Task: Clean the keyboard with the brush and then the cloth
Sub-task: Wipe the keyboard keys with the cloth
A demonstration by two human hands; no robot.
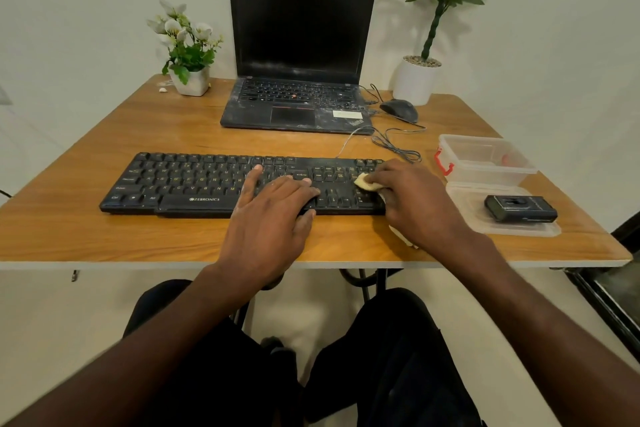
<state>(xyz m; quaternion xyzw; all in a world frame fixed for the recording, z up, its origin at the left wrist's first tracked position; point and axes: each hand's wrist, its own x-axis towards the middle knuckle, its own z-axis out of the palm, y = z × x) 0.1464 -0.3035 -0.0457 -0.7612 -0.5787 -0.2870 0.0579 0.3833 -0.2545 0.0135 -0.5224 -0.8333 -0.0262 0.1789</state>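
A black keyboard lies across the near half of the wooden table. My left hand rests flat on the keyboard's middle keys, fingers spread and straight. My right hand covers the keyboard's right end and grips a pale yellow cloth, pressing it onto the keys near the number pad. A bit of white material shows below the right hand at the table's front. No brush is plainly visible.
An open dusty laptop stands behind the keyboard, with a mouse and tangled cables to its right. A clear plastic box and its lid bearing a small black device sit at right. Potted plants flank the laptop.
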